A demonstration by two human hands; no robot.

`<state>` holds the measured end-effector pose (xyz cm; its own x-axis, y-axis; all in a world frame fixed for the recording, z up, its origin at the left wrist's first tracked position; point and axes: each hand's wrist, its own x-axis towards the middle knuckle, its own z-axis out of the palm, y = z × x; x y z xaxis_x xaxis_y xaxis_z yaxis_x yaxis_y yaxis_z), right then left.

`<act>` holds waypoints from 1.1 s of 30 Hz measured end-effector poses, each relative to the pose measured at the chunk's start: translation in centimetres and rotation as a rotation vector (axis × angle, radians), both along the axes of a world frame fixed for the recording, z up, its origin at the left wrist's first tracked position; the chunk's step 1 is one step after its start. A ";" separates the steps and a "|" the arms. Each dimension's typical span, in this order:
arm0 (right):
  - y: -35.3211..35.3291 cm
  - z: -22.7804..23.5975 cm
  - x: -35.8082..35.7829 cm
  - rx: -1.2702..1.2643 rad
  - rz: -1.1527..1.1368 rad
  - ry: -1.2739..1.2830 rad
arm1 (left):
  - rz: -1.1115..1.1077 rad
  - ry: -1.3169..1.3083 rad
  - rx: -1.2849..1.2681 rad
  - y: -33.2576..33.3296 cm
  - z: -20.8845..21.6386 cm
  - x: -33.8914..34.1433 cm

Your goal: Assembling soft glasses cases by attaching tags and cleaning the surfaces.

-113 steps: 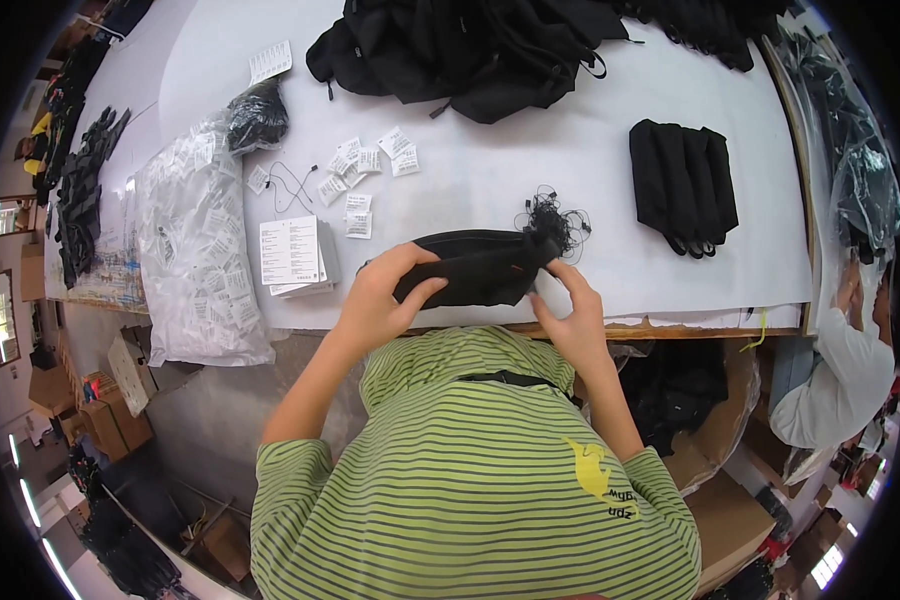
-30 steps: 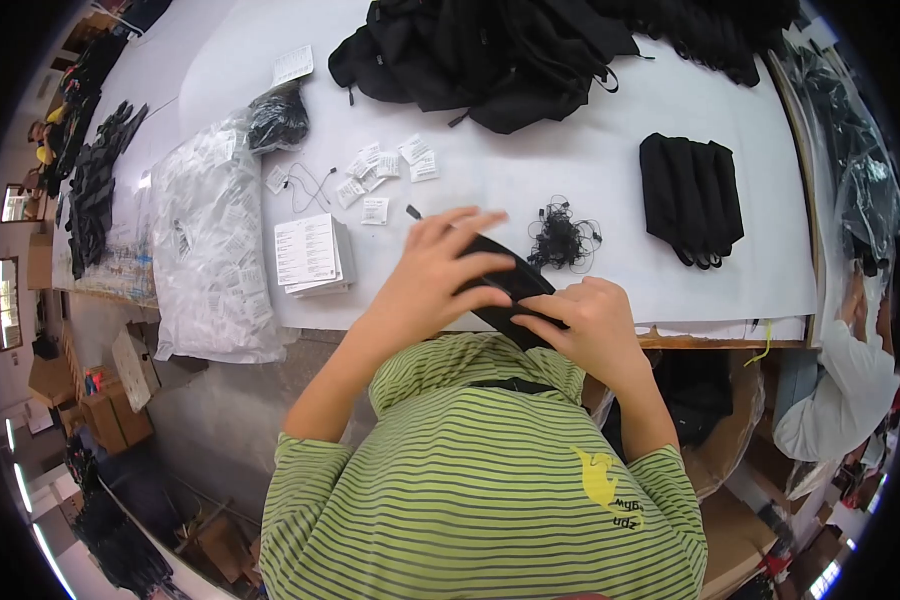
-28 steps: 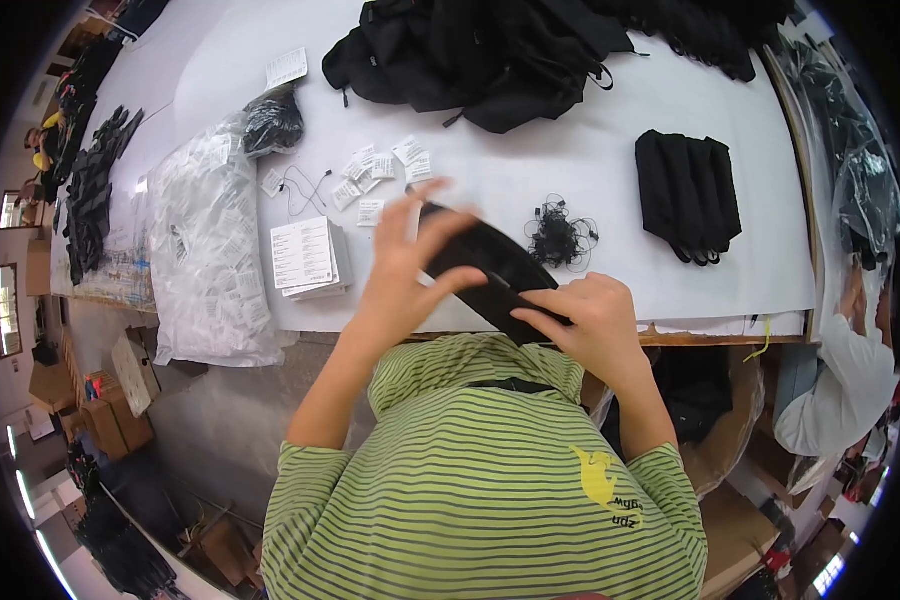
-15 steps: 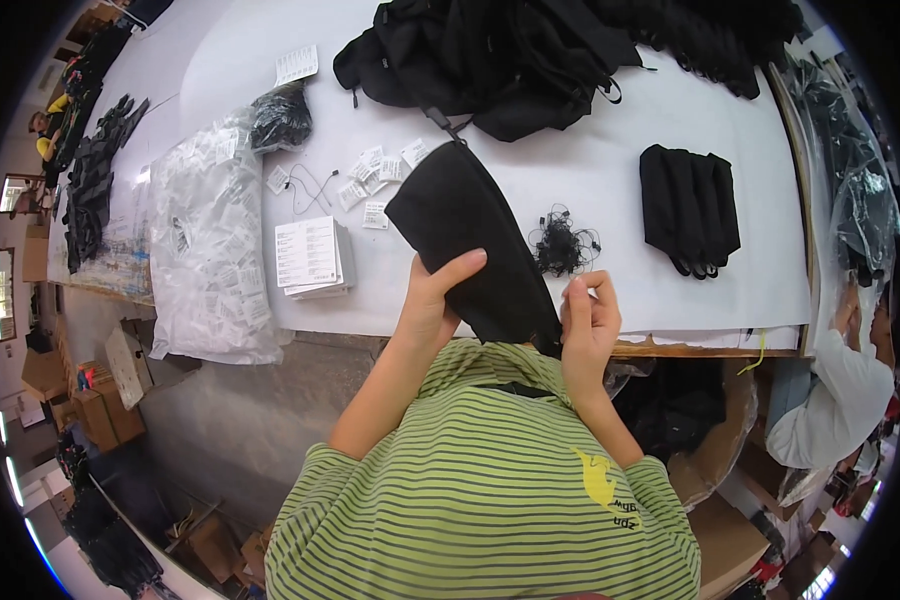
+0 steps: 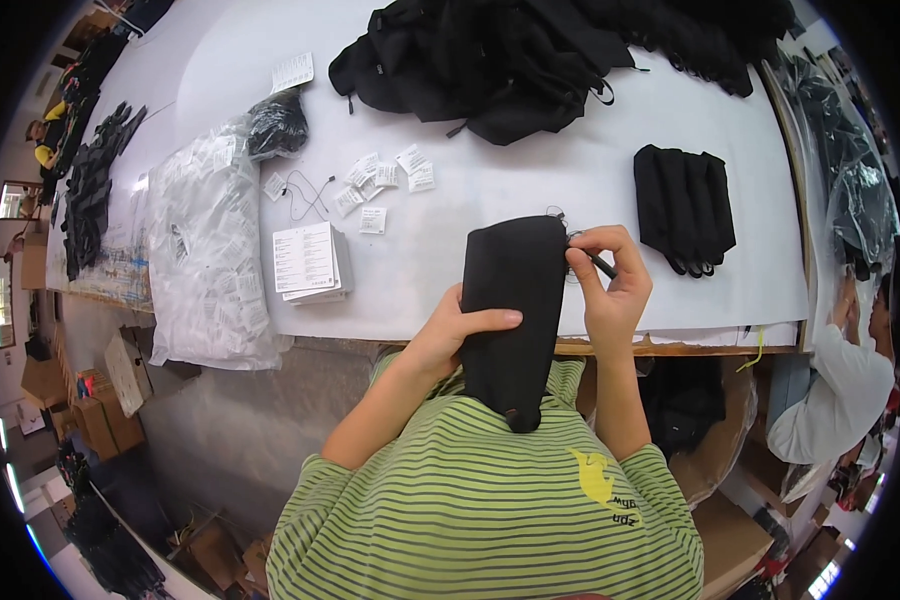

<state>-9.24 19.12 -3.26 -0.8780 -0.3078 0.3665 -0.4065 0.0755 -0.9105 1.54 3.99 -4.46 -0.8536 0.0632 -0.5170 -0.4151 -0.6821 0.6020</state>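
Observation:
A flat black fabric pouch stands upright in front of my chest, just over the table's near edge. My left hand is closed on its left side, thumb lying across the front. At the pouch's upper right corner, my right hand is closed in a pinch. A short, dark, strip-like tab shows between its fingers; whether it joins the pouch I cannot tell. Behind the pouch and my right fingers, a tangle of thin black cords is mostly hidden.
White table holds a white card stack, small labelled packets and a clear bag of packets. Black bags are heaped at the back. Folded black pouches lie right. Another person's sleeve is at far right.
The pouch has turned from a leftward slant to nearly upright and come down toward me. My right hand has risen from its lower end to its upper right corner.

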 end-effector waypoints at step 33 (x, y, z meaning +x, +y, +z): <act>0.2 2.3 4.8 0.238 0.465 -0.222 | 0.409 -0.056 0.238 -4.3 -2.5 -1.4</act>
<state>-4.41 19.28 -0.93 -0.6785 -0.7320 0.0615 -0.2468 0.1482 -0.9577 0.16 -0.26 -6.98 -0.8046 -0.1502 -0.5745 -0.1110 -0.9124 0.3940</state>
